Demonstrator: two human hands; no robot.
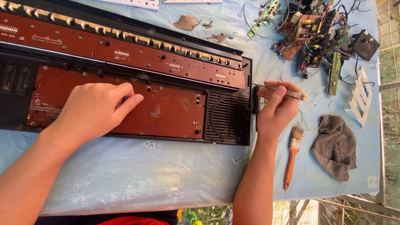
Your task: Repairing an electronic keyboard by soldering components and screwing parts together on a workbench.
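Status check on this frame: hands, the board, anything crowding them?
Left hand flat on reddish-brown circuit board. Right hand grips clear-handled screwdriver beside black casing. Orange-handled brush, grey rag lie apart.

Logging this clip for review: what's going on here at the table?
A person has an opened electronic keyboard lying on a blue-covered table. The left hand rests flat on its brown circuit board. The right hand holds a clear-handled screwdriver at the case's right end. A paintbrush, a grey rag and loose circuit boards lie to the right.
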